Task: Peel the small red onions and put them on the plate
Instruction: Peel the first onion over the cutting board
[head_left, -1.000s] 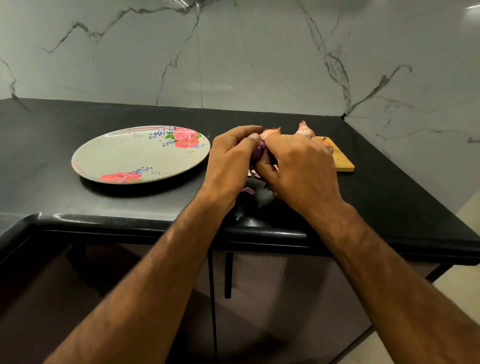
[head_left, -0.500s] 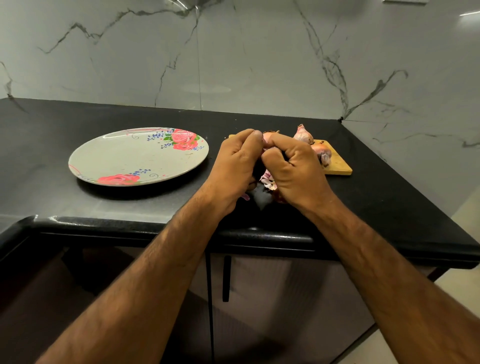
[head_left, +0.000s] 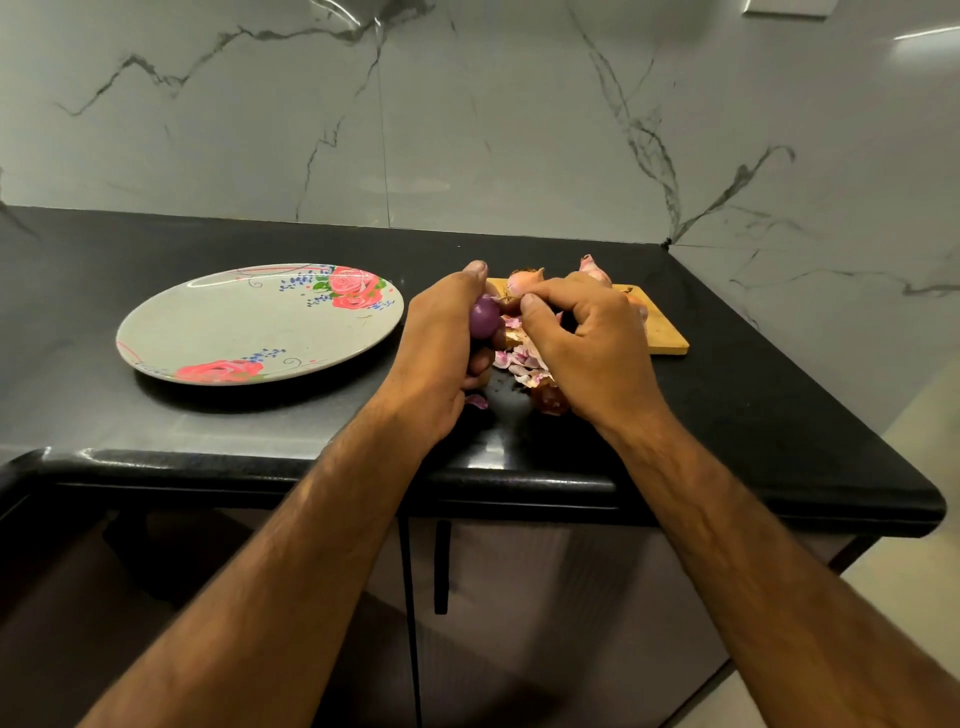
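Observation:
My left hand (head_left: 441, 343) grips a small purple onion (head_left: 484, 316), its shiny peeled side showing. My right hand (head_left: 587, 343) pinches a strip of dry skin at the onion's top end. Loose pink and white peels (head_left: 522, 364) lie on the black counter under both hands. Unpeeled onions (head_left: 522, 280) sit on a small wooden board (head_left: 665, 338) behind my right hand, partly hidden by it. The flowered plate (head_left: 249, 327) lies to the left, with no onions on it.
The black counter (head_left: 753, 415) ends at a rounded front edge close to my wrists. A marble wall rises behind and on the right. Dark cabinet doors with a handle (head_left: 441, 566) are below.
My hands have drawn slightly apart, so the peeled purple side of the onion now shows. More loose peels are visible on the counter below them.

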